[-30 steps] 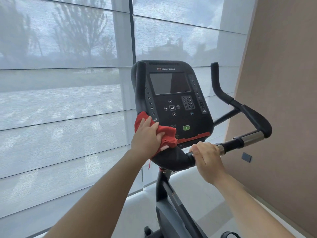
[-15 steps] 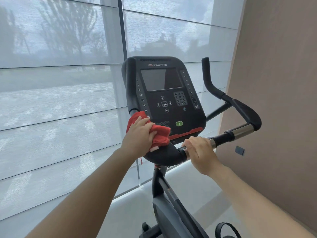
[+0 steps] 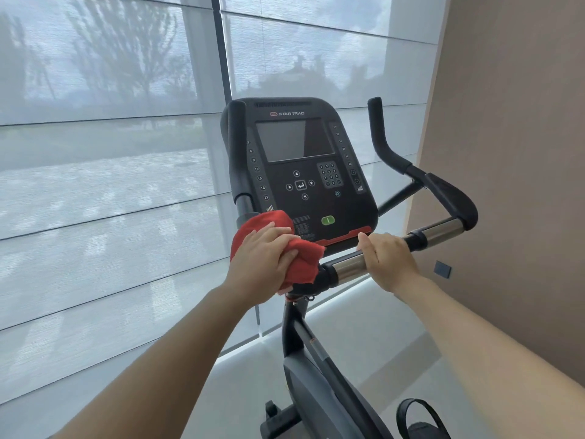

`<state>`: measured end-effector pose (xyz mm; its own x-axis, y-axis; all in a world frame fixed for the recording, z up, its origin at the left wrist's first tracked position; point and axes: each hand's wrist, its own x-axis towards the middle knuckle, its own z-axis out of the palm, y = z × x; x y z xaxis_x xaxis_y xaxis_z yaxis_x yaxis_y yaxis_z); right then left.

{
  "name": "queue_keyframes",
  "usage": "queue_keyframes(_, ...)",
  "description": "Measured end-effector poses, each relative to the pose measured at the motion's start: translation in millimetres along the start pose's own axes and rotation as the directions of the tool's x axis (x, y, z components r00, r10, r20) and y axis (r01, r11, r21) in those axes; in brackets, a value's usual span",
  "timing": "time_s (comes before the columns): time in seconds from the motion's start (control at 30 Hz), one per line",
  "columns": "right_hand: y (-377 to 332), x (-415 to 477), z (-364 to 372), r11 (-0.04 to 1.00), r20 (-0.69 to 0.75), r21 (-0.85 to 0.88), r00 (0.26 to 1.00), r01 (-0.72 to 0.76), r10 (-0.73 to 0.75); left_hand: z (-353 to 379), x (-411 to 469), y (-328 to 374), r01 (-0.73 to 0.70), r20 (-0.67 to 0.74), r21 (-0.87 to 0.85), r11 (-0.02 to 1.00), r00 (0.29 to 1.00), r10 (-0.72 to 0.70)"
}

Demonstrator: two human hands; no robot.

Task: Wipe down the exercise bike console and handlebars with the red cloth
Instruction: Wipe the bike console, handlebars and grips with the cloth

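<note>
A black exercise bike console with a dark screen and keypad stands in front of me. My left hand presses a bunched red cloth onto the left handlebar base just below the console's lower left corner. The black left handlebar upright rises beside the console. My right hand grips the right handlebar on its chrome section. The far end of that bar curves up into a black grip.
A large window with translucent blinds fills the left and back. A tan wall stands close on the right. The bike's post and frame run down to the pale floor, with a pedal strap at the bottom right.
My left hand has slid the red cloth right and down over the handlebar base. My right hand has shifted outward along the chrome bar, uncovering its inner part. My view has moved closer.
</note>
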<state>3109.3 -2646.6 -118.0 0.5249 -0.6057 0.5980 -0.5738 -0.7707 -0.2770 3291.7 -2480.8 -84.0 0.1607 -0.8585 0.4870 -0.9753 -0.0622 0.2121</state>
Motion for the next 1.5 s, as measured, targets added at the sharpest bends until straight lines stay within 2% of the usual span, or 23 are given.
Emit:
queue_keyframes(0.27, -0.8, -1.2, 3.3, 0.993, -0.038, 0.085, 0.996, -0.077, 0.08, 3.2, 26.5, -0.6, 0.021, 0.001, 0.133, 0.991, 1.0, -0.021)
queue_keyframes(0.5, -4.4, -2.4, 3.6, 0.989, -0.028, 0.074, 0.991, -0.126, 0.128, 10.2, 13.6, 3.3, -0.099, -0.025, 0.124, 0.987, 0.994, 0.103)
queue_keyframes(0.77, -1.2, -2.0, 9.8, 0.986, -0.079, 0.083, 0.986, -0.143, 0.149, 22.3, 30.5, 28.3, -0.2, 0.093, 0.213, 0.956, 0.979, 0.184)
queue_keyframes(1.0, 5.7, -2.6, 11.5, 0.993, -0.055, -0.049, 0.993, -0.11, 0.107, 6.6, 30.1, 0.6, -0.361, 0.131, 0.147, 0.921, 0.93, 0.344)
queue_keyframes(1.13, 8.0, -3.3, 12.7, 0.991, -0.034, -0.033, 0.991, -0.128, 0.127, 2.4, 44.0, -7.6, -0.295, 0.155, 0.202, 0.934, 0.951, 0.267)
queue_keyframes(1.27, 5.6, -3.8, 11.6, 0.993, -0.045, -0.014, 0.992, -0.121, 0.121, 10.0, 41.6, 1.8, -0.195, 0.081, 0.278, 0.941, 0.98, 0.179)
queue_keyframes(1.5, 5.0, -0.8, 8.7, 0.99, -0.099, 0.109, 0.99, -0.091, 0.101, 12.7, 36.6, 8.2, -0.168, 0.053, 0.301, 0.939, 0.986, 0.16)
